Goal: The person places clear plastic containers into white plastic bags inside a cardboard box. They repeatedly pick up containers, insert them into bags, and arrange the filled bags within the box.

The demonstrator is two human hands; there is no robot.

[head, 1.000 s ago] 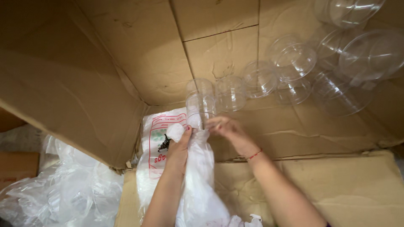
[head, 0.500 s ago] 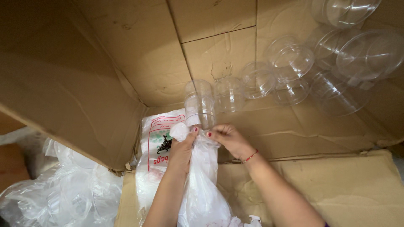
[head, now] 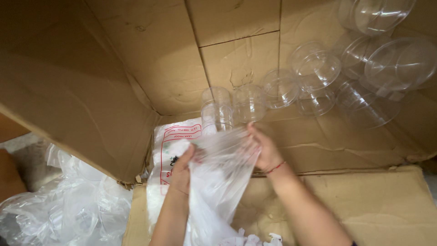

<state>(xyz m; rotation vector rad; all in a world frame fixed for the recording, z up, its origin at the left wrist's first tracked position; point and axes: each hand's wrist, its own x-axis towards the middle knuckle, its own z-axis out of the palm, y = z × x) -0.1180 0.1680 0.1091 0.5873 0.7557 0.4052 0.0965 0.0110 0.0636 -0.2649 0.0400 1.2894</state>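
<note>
My left hand [head: 182,169] and my right hand [head: 262,150] both grip the mouth of a clear plastic bag [head: 220,173] and hold it spread between them, inside a large cardboard box [head: 150,59]. The bag hangs down toward me. A red thread band circles my right wrist. Just beyond the bag's mouth stands a stack of clear plastic cups [head: 216,111], lying at the box's inner corner. Behind my left hand lies a white printed plastic packet [head: 170,141].
Several clear round plastic containers [head: 314,68] and larger clear tubs [head: 396,64] lie scattered on the box's cardboard at the right. A heap of crumpled clear plastic bags [head: 59,205] sits outside the box at the lower left. A cardboard flap [head: 373,205] lies at the lower right.
My hands have pulled apart, opening the bag's mouth wider. The view has shifted slightly closer to the cups.
</note>
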